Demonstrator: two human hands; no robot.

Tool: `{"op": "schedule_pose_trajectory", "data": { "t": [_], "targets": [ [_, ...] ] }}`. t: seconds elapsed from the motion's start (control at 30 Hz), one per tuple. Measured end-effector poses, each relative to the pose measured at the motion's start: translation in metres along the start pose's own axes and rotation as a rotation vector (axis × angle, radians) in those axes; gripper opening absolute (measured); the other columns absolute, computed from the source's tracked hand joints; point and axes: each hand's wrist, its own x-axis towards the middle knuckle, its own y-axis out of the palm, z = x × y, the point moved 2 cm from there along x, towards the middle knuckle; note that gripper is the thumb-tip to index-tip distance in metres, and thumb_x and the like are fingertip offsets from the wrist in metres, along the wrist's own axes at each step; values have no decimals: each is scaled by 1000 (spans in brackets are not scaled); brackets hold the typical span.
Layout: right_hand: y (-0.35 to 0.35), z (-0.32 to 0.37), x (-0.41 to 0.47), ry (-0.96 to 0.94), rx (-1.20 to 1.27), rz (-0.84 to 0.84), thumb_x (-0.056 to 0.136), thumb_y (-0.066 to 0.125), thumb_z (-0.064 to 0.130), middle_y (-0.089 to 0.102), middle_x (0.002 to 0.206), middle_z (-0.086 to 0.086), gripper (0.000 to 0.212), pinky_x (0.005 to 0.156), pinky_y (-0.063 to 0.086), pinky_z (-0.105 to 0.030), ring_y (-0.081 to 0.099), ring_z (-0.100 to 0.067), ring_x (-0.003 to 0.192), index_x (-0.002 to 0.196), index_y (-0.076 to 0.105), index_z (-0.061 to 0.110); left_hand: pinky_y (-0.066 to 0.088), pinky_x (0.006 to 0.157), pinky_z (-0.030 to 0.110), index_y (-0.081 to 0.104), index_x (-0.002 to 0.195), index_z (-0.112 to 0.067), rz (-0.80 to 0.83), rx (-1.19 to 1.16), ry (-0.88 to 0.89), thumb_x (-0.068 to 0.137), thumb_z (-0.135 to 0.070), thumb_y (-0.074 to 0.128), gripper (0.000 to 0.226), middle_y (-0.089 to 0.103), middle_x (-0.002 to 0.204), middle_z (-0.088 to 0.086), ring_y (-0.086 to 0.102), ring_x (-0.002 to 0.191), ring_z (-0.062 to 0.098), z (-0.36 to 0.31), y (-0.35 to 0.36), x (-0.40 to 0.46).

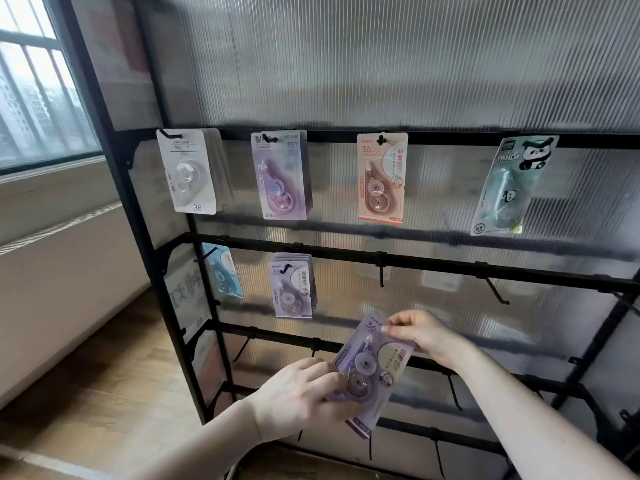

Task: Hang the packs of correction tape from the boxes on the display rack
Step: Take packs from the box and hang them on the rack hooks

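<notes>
Hands meet low in front of the display rack (346, 136), both on a small stack of purple packs (372, 367) of correction tape tilted with its top leaning right. The left hand (304, 393) comes up from the near left, forearm bare, fingers curled round the lower left edge of the stack with the thumb across its front. The right hand (420, 336) reaches in from the near right, wrist bent, and pinches the top right corner of the front pack between thumb and forefinger, the other fingers folded behind. The stack is held just in front of the 3rd rail, below and to the right of the purple packs hanging (292, 285) on the 2nd rail. On that same rail a blue pack (223, 275) hangs at the far left, and 2 bare hooks (381, 275) stand to the right. The top rail carries 4 groups: white packs (188, 171) at the left, then lilac packs (282, 174), a peach pack (381, 178), and a green panda pack (509, 185) at the right, which hangs tilted. A ribbed translucent panel backs the rack. A window (34, 81) is at the far left above a wooden floor (114, 375).
</notes>
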Motion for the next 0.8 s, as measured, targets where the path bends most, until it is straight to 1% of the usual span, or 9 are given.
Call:
{"op": "schedule_pose_trajectory", "data": {
  "t": [0.07,0.13,0.23,0.33,0.43,0.5,0.57,0.7,0.8],
  "targets": [
    [-1,7,2,-25,9,-39,81,68,9,67,68,-1,7,55,47,-20,60,-12,62,75,64,10,44,72,23,53,117,-30,1,20,-6,92,-14,55,30,47,93,-2,57,81,17,6,3,-8],
    [-1,13,5,-45,5,-65,81,69,11,68,68,-1,7,57,46,-22,60,-13,62,75,66,10,45,72,24,55,115,-31,4,39,-30,92,-14,55,28,50,91,-1,57,82,17,14,8,-16],
    [3,20,13,-72,-12,-89,82,69,14,69,72,-4,8,61,47,-24,62,-14,64,78,67,8,45,73,24,61,110,-30,25,57,-70,89,-13,60,27,54,86,-1,56,76,18,26,15,-29],
    [10,26,22,-104,-70,-125,83,68,15,69,69,-1,10,57,46,-18,62,-10,60,78,66,7,44,76,22,66,103,-29,29,69,-100,88,-14,61,22,53,87,-3,54,74,16,39,19,-41],
    [17,27,34,-127,-184,-170,85,66,13,65,59,6,12,49,40,-11,57,-1,50,74,66,7,44,76,22,61,107,-29,43,46,-140,88,-14,60,23,56,88,-3,56,76,15,54,25,-58],
    [22,25,44,-132,-274,-196,84,67,13,62,55,7,13,49,38,-13,53,-1,48,73,65,8,48,73,24,59,103,-29,59,45,-167,84,-15,63,24,58,86,-4,55,75,15,63,32,-71],
    [26,20,54,-133,-356,-230,83,69,14,61,56,6,14,52,37,-19,51,-4,51,69,65,13,49,71,25,60,98,-29,74,46,-195,83,-16,61,20,58,83,-4,55,72,15,73,38,-80],
    [36,17,65,-154,-483,-308,81,71,15,59,54,8,21,51,34,-16,45,2,49,63,63,21,49,69,23,62,92,-30,115,20,-260,85,-30,56,9,57,86,-6,54,75,13,94,46,-94],
    [42,17,66,-171,-529,-337,81,71,14,61,55,12,22,52,38,-12,51,6,51,63,62,24,46,68,23,63,93,-32,153,-33,-299,84,-37,54,14,54,87,-8,54,76,12,106,51,-95]
  ]
}}
